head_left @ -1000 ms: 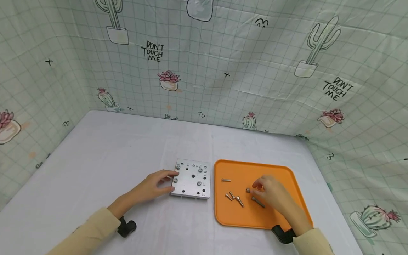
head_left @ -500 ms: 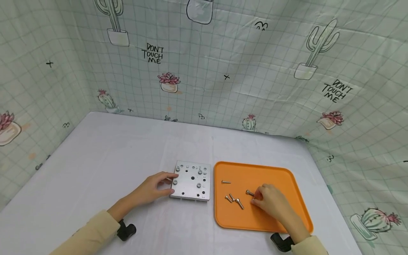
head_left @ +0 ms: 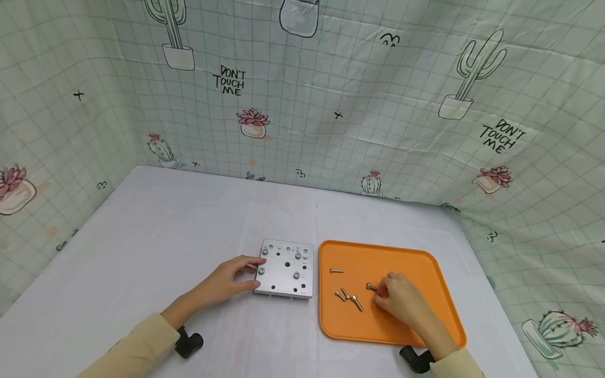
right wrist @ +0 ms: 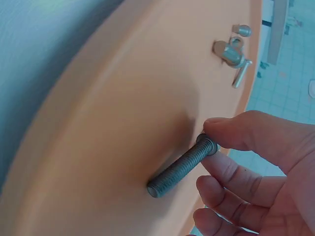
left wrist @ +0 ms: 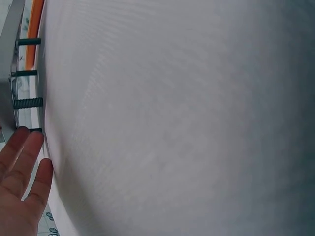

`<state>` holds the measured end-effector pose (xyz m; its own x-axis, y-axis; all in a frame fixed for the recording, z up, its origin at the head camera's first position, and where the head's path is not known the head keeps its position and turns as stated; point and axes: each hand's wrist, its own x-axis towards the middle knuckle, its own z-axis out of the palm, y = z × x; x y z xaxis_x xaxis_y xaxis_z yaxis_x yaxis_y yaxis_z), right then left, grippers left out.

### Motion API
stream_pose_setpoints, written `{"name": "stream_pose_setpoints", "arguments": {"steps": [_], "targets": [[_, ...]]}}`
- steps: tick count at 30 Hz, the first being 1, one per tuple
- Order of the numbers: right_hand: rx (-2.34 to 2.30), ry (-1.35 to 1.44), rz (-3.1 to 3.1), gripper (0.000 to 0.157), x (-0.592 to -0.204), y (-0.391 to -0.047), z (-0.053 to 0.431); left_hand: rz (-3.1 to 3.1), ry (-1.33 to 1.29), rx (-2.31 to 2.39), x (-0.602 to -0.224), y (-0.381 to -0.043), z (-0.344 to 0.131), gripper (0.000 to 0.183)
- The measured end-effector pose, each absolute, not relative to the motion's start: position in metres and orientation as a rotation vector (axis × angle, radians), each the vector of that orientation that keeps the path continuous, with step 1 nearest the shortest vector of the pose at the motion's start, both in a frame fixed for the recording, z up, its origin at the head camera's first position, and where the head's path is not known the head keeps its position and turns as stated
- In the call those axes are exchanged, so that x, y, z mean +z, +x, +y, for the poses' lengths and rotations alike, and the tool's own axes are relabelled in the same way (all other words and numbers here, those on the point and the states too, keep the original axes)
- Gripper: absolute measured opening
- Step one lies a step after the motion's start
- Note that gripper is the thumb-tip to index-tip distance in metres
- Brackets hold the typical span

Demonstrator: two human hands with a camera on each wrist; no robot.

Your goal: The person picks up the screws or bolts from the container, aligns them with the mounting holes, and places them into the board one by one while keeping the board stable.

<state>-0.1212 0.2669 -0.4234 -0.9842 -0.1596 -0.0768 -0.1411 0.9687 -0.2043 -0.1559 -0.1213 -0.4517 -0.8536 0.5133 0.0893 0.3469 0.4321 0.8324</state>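
On the table sits a square metal plate (head_left: 283, 278) with holes and several bolts whose heads show on top. Threaded shanks (left wrist: 28, 103) stick out beneath it in the left wrist view. My left hand (head_left: 231, 278) touches the plate's left side with the thumb and fingertips, fingers extended. Over the orange tray (head_left: 340, 331), my right hand (head_left: 404, 296) pinches a long dark bolt (right wrist: 179, 169) at its head between thumb and index finger, the threaded end pointing away. Left of those fingertips in the head view, a bolt head (head_left: 369, 286) shows, its rest partly hidden.
Several smaller screws (head_left: 350, 298) lie in the tray's left half, with a single screw (head_left: 336, 271) farther back. The tray stands just right of the plate. A printed curtain (head_left: 302, 105) hangs behind the table.
My right hand has come down onto the long bolt, which its fingers now hide in the head view. The left hand has stayed at the plate.
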Motion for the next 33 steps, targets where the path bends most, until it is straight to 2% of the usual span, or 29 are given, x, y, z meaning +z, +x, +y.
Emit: {"name": "stream_pose_setpoints", "arguments": {"steps": [6, 14, 22, 33], "targets": [[-0.353, -0.239, 3.048, 0.013, -0.414, -0.122, 0.263, 2.503, 0.759, 1.401, -0.453, -0.156, -0.121, 0.049], [-0.527, -0.233, 3.079, 0.013, -0.398, -0.127, 0.248, 2.503, 0.749, 1.411, -0.453, -0.154, -0.122, 0.05], [-0.77, -0.372, 3.11, 0.012, -0.389, -0.141, 0.217, 2.499, 0.756, 1.432, -0.453, -0.154, -0.123, 0.05], [-1.084, -0.394, 3.009, 0.011, -0.387, -0.159, 0.167, 2.475, 0.745, 1.444, -0.454, -0.154, -0.122, 0.049]]}}
